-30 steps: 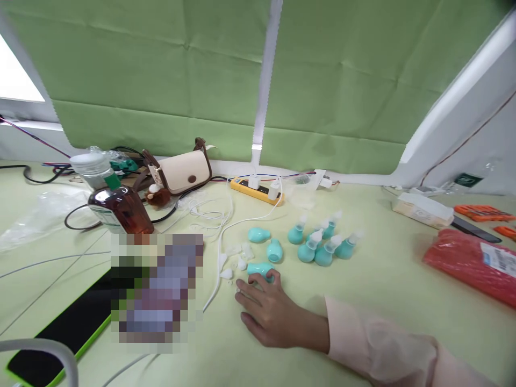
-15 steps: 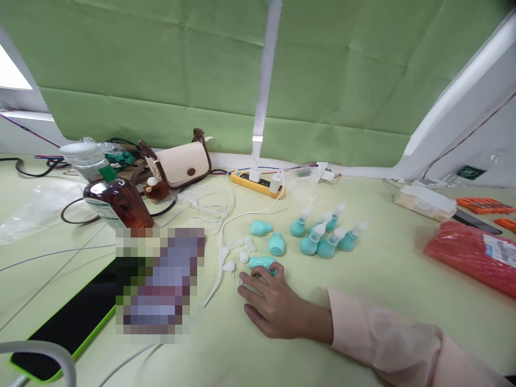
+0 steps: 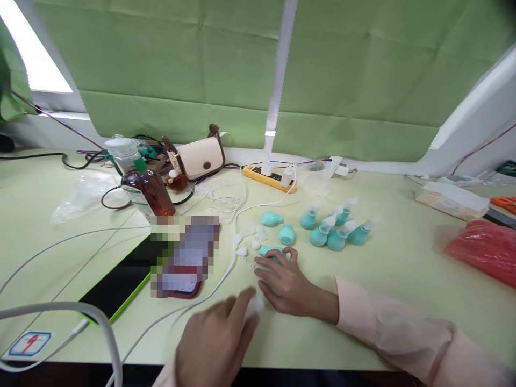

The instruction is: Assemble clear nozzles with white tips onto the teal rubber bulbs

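My left hand (image 3: 221,336), blurred by motion, has come in at the front edge. Its thumb and fingers close on a small translucent white piece (image 3: 255,306), too smeared to make out its kind. My right hand (image 3: 284,279) rests on the table with its fingers apart; the outer ones curve over a teal rubber bulb (image 3: 271,251) lying on its side, partly hidden. Two more loose bulbs, one lying (image 3: 271,218) and one (image 3: 287,234) with its base facing me, are just behind. Small white tips (image 3: 242,251) and tiny rings (image 3: 252,266) lie left of the fingers.
Several teal bulbs with clear nozzles (image 3: 336,236) stand at the right. Further back are a yellow power strip (image 3: 268,179), a cream handbag (image 3: 200,159) and an amber bottle (image 3: 149,191). A green-edged phone (image 3: 121,279), white cable (image 3: 213,290) and red package (image 3: 481,250) flank the hands.
My left hand has entered from below, holding the white piece. My right hand still lies over the same bulb. The view has shifted, so everything appears further right and slightly higher.
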Available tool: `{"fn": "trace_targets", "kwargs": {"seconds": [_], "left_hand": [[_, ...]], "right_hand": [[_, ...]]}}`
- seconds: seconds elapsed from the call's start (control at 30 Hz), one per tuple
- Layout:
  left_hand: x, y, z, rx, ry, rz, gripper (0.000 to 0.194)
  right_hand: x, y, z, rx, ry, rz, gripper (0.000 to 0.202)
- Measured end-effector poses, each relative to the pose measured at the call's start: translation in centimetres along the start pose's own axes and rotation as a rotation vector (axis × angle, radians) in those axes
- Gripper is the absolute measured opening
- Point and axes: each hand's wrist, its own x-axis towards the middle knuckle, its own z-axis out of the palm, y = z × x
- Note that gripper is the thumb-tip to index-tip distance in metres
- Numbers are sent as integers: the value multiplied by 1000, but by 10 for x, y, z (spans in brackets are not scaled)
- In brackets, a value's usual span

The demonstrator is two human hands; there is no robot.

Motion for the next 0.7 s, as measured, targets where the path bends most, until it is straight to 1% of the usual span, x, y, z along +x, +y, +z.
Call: {"fn": "trace_targets", "kwargs": {"seconds": [0.07, 0.1, 0.13, 0.17, 0.23, 0.3, 0.4, 0.47, 0.5, 0.53, 0.57, 0.6, 0.67, 0.7], "left_hand": [[28, 6, 2, 268, 77, -46, 25], [39, 7, 6, 327, 101, -9, 24], [48, 7, 12, 353, 126, 53, 24], [55, 5, 19, 361, 129, 86, 24], [63, -3, 31, 374, 139, 138, 26], [67, -11, 39, 396, 173, 190, 31], [73, -17, 39, 435, 231, 288, 36], [75, -14, 36, 445, 261, 419, 34], [76, -12, 34, 442, 270, 501, 32], [76, -9, 34, 434, 282, 596, 29], [76, -6, 34, 422, 300, 695, 27], [75, -4, 35, 407, 330, 796, 24], [74, -1, 40, 379, 412, 942, 21], [74, -1, 42, 367, 459, 977, 19]], "right_hand": [[0, 4, -1, 21, 68, 18, 16], [0, 7, -1, 17, 98, 24, 15], [0, 10, -1, 6, 129, 27, 15], [0, 13, -2, -10, 159, 30, 15], [1, 20, -2, -47, 211, 33, 15], [0, 26, -3, -95, 249, 18, 16], [-5, 39, -13, -213, 316, -37, 19], [-9, 50, -26, -349, 393, -60, 23], [-11, 56, -34, -438, 436, -47, 24], [-12, 62, -42, -542, 471, -9, 25], [-13, 66, -49, -650, 485, 62, 27], [-13, 70, -56, -746, 468, 154, 30], [-11, 76, -65, -869, 348, 335, 36], [-10, 78, -66, -895, 266, 391, 37]]}}
